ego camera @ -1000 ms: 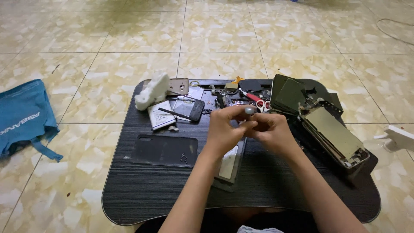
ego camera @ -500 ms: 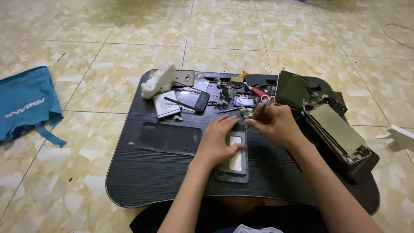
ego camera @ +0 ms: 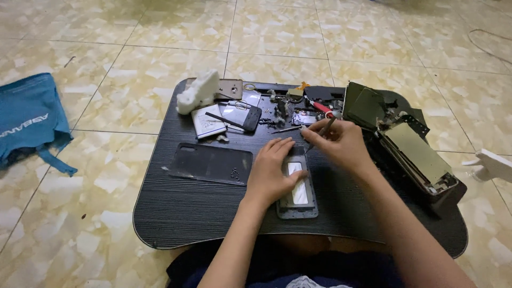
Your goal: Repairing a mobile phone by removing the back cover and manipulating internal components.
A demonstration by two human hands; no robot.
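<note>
Left hand [ego camera: 273,170] flat, fingers spread, pressing on dark phone frame [ego camera: 298,186] near front middle of black worktop [ego camera: 176,213]. Right hand [ego camera: 341,144] pinched closed around thin tool [ego camera: 321,130], tip at frame's top edge. Back cover [ego camera: 210,164] just left; opened devices [ego camera: 410,144] crowding right edge. Free room at front-left. Tiled floor [ego camera: 277,32] around, blue cloth [ego camera: 29,120] well apart.

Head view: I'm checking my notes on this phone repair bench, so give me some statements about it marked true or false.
1. The left hand lies flat on the opened phone. True.
2. The right hand is empty. False: it holds a thin tool.
3. A dark back cover lies left of the phone. True.
4. The blue cloth lies on the black tray table. False: it lies on the floor.
</note>
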